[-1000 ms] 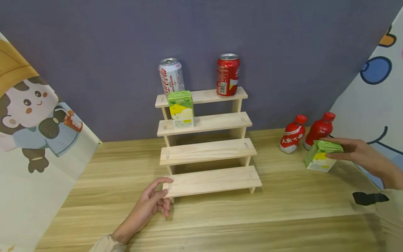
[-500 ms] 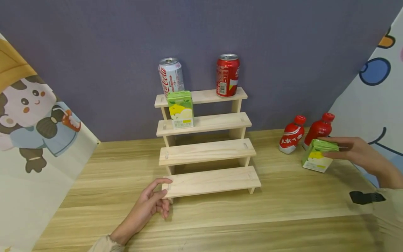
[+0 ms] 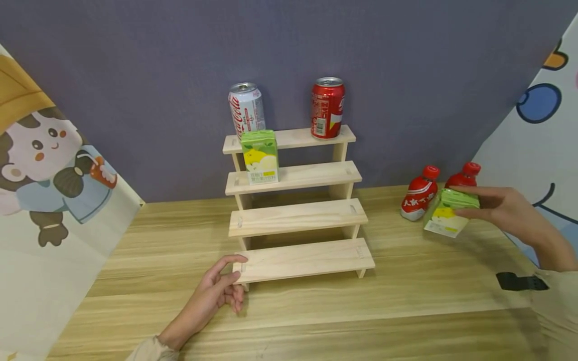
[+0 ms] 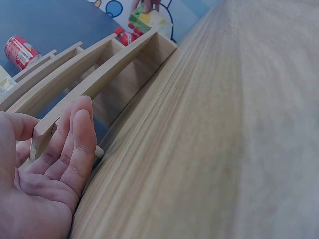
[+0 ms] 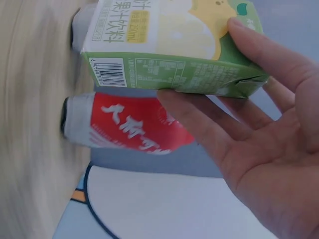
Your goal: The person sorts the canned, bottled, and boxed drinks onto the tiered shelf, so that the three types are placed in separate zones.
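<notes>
In my right hand (image 3: pixel 512 213) is a green and yellow juice carton (image 3: pixel 444 218), pinched near its top between thumb and fingers. The carton hangs slightly tilted in front of two red-capped bottles, and the right wrist view shows its barcode side (image 5: pixel 149 72). One red bottle (image 3: pixel 417 195) stands beside it; the carton and hand partly cover the other bottle (image 3: pixel 465 176). My left hand (image 3: pixel 212 286) grips the left end of the lowest step of a four-tier wooden display stand (image 3: pixel 302 260), thumb and fingers around the board's edge (image 4: pixel 75 97).
On the stand's top step are a white Coca-Cola can (image 3: pixel 247 110) and a red can (image 3: pixel 327 108). A second juice carton (image 3: pixel 260 158) stands on the step below, at its left. Behind rises a grey-blue wall (image 3: pixel 180 100), with cartoon-printed panels (image 3: pixel 67 165) at the sides.
My right hand has lifted the juice carton off the table and shifted it slightly left, tilting it. The left hand has stayed on the stand.
</notes>
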Demonstrator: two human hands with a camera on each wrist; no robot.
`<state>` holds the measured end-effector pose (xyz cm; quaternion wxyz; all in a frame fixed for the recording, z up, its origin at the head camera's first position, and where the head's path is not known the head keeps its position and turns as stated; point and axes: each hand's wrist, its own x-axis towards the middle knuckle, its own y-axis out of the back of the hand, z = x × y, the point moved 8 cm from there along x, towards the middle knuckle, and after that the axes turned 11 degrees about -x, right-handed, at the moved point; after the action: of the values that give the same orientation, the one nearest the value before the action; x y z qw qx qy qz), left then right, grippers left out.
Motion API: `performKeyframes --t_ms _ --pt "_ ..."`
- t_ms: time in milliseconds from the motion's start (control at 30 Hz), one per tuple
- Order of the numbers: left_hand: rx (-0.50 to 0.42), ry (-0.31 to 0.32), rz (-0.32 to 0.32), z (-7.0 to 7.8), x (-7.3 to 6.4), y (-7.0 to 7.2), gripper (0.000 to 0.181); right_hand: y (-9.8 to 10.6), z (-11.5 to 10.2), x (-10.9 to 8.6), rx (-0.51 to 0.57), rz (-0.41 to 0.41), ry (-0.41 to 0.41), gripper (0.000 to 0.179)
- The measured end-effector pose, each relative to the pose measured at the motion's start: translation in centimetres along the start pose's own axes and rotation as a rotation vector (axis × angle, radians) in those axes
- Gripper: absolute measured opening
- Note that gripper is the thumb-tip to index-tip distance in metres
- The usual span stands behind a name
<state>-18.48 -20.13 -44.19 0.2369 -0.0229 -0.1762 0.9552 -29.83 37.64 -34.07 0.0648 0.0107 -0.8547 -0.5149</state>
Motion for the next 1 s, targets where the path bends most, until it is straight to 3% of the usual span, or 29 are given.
performKeyframes --t_ms 200,600,833,1000 --pt "-0.006 -0.005 -0.008 0.0 0.1 0.0 0.04 0.7 -1.8 -0.3 -0.029 0.033 0.023 0.06" --pt "-0.004 -0.009 0.0 -0.1 0.1 0.0 0.04 0.4 -4.4 -0.7 -0.042 0.0 0.048 0.061" --pt "-0.011 -0.039 -0.024 -0.1 0.3 -0.2 0.039 1.0 -6.5 -1.0 0.057 0.112 0.103 0.055" --pt "-0.02 -0.026 -0.036 0.1 0.1 -0.1 0.04 0.0 -9.0 -1.2 0.114 0.182 0.179 0.052"
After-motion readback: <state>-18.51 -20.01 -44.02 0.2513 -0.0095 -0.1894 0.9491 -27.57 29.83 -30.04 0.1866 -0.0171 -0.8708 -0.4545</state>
